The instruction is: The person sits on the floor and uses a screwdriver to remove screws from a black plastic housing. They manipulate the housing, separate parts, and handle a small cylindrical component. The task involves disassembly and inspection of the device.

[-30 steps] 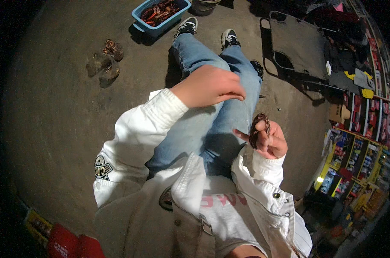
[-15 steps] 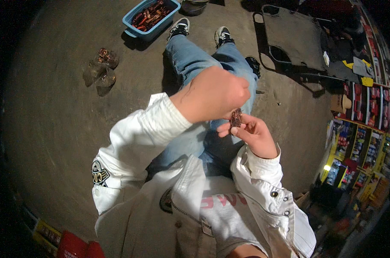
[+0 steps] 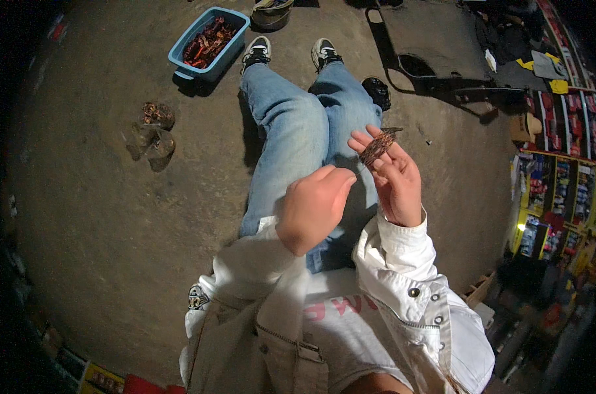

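Note:
My right hand holds a small elongated bundle of what looks like copper-brown wire between thumb and fingers. A dark end sticks out of the bundle at its upper right. My left hand is closed in a pinch just to the lower left of the bundle. A thin strand seems to run from that pinch toward the bundle, and the rest of it is hidden in the fist. Both hands are above my lap, over my jeans.
At the far left, a blue basin holds several reddish-brown bundles. Clear plastic bags of brown pieces lie on the floor nearer me. A dark bucket stands past my feet, a dark folding frame at the far right. Stocked shelves line the right.
My left hand has come down and back toward my body, off the bundle. My right hand has risen with the bundle, which has tilted from upright to slanting.

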`<move>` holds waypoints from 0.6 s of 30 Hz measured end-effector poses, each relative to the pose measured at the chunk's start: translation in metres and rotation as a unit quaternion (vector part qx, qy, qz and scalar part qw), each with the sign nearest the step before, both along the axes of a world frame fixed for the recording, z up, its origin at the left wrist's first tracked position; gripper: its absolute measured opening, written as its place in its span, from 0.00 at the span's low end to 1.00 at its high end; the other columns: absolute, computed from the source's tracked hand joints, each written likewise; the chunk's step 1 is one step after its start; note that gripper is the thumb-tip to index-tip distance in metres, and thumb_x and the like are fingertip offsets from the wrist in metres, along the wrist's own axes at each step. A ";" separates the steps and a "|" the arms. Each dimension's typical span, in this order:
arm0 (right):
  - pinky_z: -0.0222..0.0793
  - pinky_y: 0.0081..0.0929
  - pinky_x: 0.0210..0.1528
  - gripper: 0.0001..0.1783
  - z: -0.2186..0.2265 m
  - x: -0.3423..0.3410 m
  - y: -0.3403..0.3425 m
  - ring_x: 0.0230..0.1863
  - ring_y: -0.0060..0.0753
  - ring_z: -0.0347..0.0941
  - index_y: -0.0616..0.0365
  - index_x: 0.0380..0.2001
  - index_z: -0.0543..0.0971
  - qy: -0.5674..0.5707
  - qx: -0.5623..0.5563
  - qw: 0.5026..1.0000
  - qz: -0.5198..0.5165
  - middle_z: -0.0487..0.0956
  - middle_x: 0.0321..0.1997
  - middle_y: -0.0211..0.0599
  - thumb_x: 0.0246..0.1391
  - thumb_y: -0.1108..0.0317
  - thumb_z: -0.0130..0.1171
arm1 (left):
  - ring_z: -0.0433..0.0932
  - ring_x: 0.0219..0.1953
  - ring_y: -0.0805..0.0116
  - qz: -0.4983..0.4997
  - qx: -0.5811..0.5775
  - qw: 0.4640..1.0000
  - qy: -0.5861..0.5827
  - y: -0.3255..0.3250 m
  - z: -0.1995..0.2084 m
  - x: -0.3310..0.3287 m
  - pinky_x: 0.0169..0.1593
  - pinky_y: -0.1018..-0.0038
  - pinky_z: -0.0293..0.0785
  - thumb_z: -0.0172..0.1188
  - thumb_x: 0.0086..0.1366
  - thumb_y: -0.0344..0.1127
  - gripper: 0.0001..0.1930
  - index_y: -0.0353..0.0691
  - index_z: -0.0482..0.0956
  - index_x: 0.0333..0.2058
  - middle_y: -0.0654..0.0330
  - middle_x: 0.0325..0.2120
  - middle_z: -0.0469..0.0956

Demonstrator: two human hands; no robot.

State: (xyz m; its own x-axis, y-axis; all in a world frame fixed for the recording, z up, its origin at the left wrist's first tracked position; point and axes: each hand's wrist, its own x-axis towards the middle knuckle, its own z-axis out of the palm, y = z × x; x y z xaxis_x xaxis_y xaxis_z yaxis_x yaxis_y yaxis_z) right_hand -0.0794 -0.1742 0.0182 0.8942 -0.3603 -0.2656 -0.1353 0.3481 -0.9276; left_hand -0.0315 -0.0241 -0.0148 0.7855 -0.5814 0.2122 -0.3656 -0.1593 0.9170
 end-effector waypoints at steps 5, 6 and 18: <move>0.60 0.34 0.65 0.29 0.007 -0.002 -0.002 0.63 0.45 0.66 0.74 0.61 0.59 -0.056 0.096 0.994 0.013 0.68 0.61 0.57 0.58 0.72 0.45 | 0.78 0.26 0.62 0.004 -0.072 0.984 0.165 -0.002 -0.007 -0.009 0.31 0.71 0.73 0.56 0.63 0.28 0.04 0.36 0.78 0.34 0.55 0.26 0.77; 0.60 0.34 0.65 0.29 0.008 -0.002 -0.003 0.63 0.46 0.66 0.73 0.62 0.59 -0.049 0.099 0.994 0.007 0.68 0.61 0.57 0.59 0.72 0.45 | 0.77 0.26 0.65 0.005 -0.078 0.982 0.171 -0.002 -0.007 -0.009 0.31 0.73 0.72 0.56 0.62 0.27 0.04 0.35 0.79 0.34 0.56 0.26 0.77; 0.59 0.42 0.67 0.25 0.008 -0.011 -0.015 0.57 0.38 0.73 0.73 0.61 0.59 -0.034 0.225 0.974 -0.006 0.73 0.57 0.51 0.63 0.72 0.43 | 0.76 0.25 0.68 -0.088 -0.075 0.967 0.225 0.004 -0.014 0.001 0.30 0.74 0.71 0.56 0.63 0.28 0.05 0.35 0.79 0.34 0.57 0.26 0.78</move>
State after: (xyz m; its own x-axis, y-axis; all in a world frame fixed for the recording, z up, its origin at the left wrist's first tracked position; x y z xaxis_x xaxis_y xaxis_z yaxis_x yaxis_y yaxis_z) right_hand -0.0902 -0.1895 0.0262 0.9114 -0.2317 -0.3401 -0.0730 0.7223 -0.6878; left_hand -0.0302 -0.0198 -0.0287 0.7098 -0.7035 -0.0365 0.0670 0.0159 0.9976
